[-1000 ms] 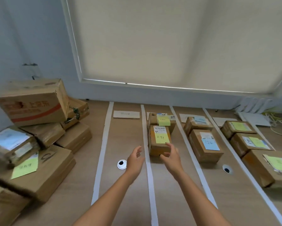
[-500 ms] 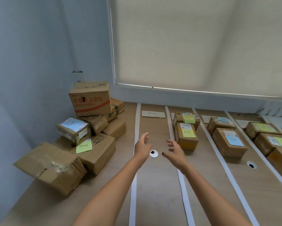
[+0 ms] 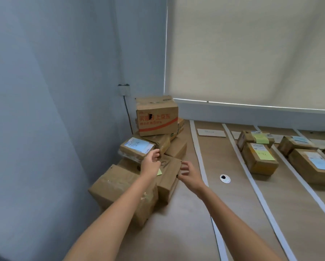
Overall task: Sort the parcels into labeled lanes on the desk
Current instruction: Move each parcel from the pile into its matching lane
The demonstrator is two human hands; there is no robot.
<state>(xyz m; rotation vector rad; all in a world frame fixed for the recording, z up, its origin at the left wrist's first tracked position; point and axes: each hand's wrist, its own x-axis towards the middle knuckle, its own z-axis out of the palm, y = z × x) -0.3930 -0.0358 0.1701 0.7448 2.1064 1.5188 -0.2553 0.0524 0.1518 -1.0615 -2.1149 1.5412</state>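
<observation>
Unsorted cardboard parcels are piled against the left wall: a big box with red print (image 3: 157, 117) on top, a small parcel with a white label (image 3: 137, 147), a flat box with marker writing (image 3: 170, 168) and a taped box (image 3: 120, 187) in front. My left hand (image 3: 151, 162) reaches the small parcel's near right corner, its fingers loosely curled and holding nothing. Spread and empty, my right hand (image 3: 188, 173) hovers at the flat box's right edge. White tape strips (image 3: 197, 147) mark lanes on the desk.
In the lanes to the right lie parcels with yellow notes (image 3: 259, 159) and with blue notes (image 3: 312, 164). A label card (image 3: 211, 132) lies at the head of the first lane, and a round cable grommet (image 3: 225, 178) sits in it. A wall socket (image 3: 123, 89) hangs above the pile.
My view swung left from the lanes to the pile. Both hands moved left, away from the yellow-note parcels, and now reach the pile's small parcel and flat box.
</observation>
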